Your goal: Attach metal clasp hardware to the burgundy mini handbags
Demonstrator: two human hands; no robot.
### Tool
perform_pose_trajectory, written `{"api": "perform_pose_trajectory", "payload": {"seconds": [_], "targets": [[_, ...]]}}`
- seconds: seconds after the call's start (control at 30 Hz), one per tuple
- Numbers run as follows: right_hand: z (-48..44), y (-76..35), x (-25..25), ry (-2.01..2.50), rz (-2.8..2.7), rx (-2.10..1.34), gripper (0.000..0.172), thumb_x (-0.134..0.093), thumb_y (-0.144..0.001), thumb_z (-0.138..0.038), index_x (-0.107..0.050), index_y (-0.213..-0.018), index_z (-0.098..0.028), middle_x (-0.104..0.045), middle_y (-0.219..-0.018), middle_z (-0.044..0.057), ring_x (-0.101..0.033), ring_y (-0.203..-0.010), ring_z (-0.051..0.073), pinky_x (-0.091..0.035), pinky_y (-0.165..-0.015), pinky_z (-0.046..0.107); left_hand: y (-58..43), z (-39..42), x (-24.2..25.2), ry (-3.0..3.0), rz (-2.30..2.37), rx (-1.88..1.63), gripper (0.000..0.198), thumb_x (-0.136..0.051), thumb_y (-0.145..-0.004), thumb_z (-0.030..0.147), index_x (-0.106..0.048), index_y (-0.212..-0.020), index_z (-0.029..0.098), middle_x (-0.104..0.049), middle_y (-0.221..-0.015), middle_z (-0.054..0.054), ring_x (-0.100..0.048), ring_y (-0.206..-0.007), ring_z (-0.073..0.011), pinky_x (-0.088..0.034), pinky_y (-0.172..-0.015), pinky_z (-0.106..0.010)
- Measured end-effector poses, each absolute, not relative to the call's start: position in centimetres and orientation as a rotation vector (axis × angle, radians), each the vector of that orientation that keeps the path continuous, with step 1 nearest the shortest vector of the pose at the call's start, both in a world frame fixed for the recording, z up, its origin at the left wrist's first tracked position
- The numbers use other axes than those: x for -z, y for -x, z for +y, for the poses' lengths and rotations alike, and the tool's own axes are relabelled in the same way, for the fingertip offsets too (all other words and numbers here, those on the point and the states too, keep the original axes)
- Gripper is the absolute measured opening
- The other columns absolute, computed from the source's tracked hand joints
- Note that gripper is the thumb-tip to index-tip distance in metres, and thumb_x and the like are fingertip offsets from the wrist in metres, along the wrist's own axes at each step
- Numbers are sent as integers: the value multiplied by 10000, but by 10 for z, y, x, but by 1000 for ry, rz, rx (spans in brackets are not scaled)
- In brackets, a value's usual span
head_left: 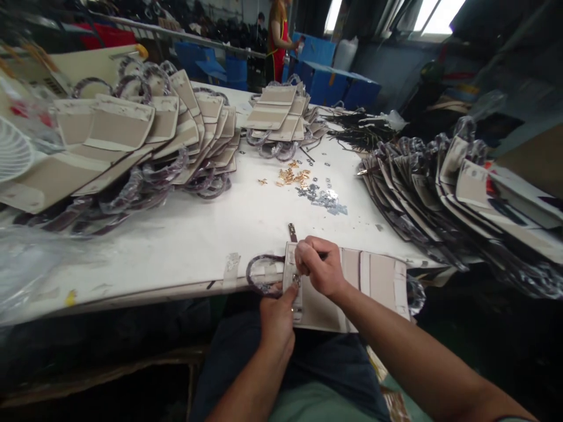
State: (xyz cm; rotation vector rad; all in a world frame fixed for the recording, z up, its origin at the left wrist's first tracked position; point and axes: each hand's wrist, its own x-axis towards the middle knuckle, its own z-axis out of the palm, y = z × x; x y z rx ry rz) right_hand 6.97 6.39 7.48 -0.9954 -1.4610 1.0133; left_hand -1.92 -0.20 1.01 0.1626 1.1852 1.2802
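I see the beige bag panel (352,287) lying at the near edge of the table (197,234), half overhanging it above my lap. My right hand (319,266) is curled shut, fingertips pinching a small metal clasp (297,280) at the panel's left end. My left hand (277,316) comes up from below, one fingertip against that same clasp; I can't tell whether it grips anything. A plastic-wrapped handle (259,275) loops out just left of both hands. Gold fittings (292,176) lie mid-table, well apart.
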Motion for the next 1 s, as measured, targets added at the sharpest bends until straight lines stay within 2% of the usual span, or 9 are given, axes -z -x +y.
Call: {"api": "perform_pose_trajectory", "payload": {"seconds": [0.13, 0.3, 0.47, 0.63, 0.77, 0.87, 0.93, 1.0], "targets": [[54, -88, -84, 1059, -1411, -1029, 527, -623, -978, -502, -465, -564, -218, -489, -495, -32, -443, -467, 116, -358, -482, 261, 20, -1, -8, -156, 1174, -1273, 455, -910, -571, 311, -779, -941, 82, -772, -750, -101, -755, -686, -274, -600, -638, -347], [57, -110, -102, 1335, -1377, -953, 475, -632, -951, -524, -529, -612, -208, -517, -489, -43, -480, -459, 123, -377, -495, 253, 19, -5, -7, -161, 1169, -1268, 414, -899, -572, 264, -772, -929, 96, -778, -765, -95, -763, -704, -280, -616, -666, -360], [82, -119, -87, 1684, -1902, -803, 152, -741, -855, -374, -750, -862, -222, -736, -776, -5, -646, -709, 167, -421, -652, 263, 20, -10, -16, -120, 1194, -1238, 317, -854, -649, 182, -758, -942, 108, -774, -757, -93, -775, -754, -288, -631, -693, -366], [88, -114, -66, 1876, -2115, -543, 171, -699, -901, -424, -758, -997, -295, -790, -951, 8, -699, -871, 215, -404, -690, 285, 21, -8, -11, -127, 1183, -1178, 312, -821, -701, 169, -742, -992, 89, -777, -816, -122, -776, -851, -308, -641, -752, -391], [85, -116, -61, 1855, -2179, -472, 202, -645, -952, -459, -751, -1026, -304, -794, -1039, 19, -705, -933, 229, -411, -714, 293, 36, -20, -1, -282, 1193, -1211, 401, -802, -759, 254, -701, -1128, 132, -772, -1027, -136, -745, -1031, -310, -621, -883, -426], [86, -119, -61, 1856, -2201, -478, 223, -614, -977, -457, -751, -1037, -291, -789, -1082, 34, -702, -962, 237, -427, -740, 297, 61, -33, -5, -579, 1503, -1398, 564, -781, -817, 378, -603, -1320, 195, -700, -1252, -131, -681, -1170, -296, -579, -988, -460], [88, -120, -61, 1865, -2207, -484, 237, -602, -987, -456, -749, -1053, -283, -787, -1089, 44, -701, -968, 243, -434, -747, 301, 76, -34, -17, -992, 1777, -1496, 630, -753, -848, 444, -555, -1393, 200, -624, -1371, -148, -643, -1217, -305, -538, -1049, -506], [90, -120, -63, 1879, -2214, -482, 247, -599, -989, -457, -748, -1061, -274, -785, -1087, 53, -704, -972, 248, -437, -742, 302, 85, -24, -30, -1572, 1858, -1459, 560, -691, -903, 441, -573, -1396, 204, -591, -1425, -146, -595, -1278, -319, -463, -1133, -551]]}}
